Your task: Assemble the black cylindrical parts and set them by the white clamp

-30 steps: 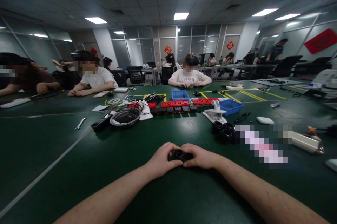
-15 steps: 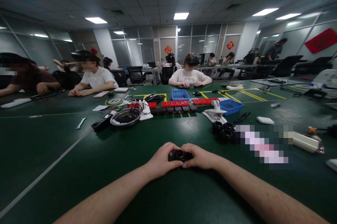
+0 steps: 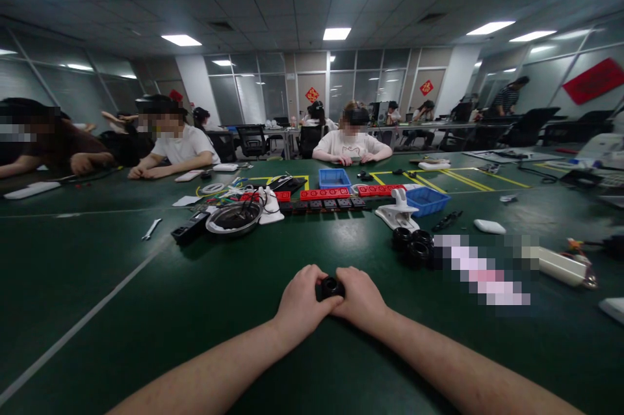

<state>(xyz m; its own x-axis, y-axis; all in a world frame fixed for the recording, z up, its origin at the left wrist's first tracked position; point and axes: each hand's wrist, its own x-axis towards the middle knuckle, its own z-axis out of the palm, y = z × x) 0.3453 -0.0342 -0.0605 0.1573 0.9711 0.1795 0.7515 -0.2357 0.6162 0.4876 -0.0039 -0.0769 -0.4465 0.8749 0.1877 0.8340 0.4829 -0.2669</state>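
Both hands meet in front of me, just over the green table (image 3: 234,285). Between them is a small black round part (image 3: 330,287) with a hole in its middle, its kind unclear. My left hand (image 3: 302,301) grips its left side, thumb across the front. My right hand (image 3: 361,298) is closed on its right side, with some fingers hidden behind it. Several similar black ring-shaped parts (image 3: 414,246) sit together to the right, beyond my right hand.
Farther ahead are a metal bowl (image 3: 234,218) of dark cables, red socket strips (image 3: 324,194), a white clamp stand (image 3: 397,213) and blue bins (image 3: 426,201). A wrench (image 3: 151,229) lies left. A silvery cylinder (image 3: 560,267) lies right. Co-workers sit across the table.
My right hand has turned and closed in around the black part, covering its right side. The part has shifted slightly left between my hands.
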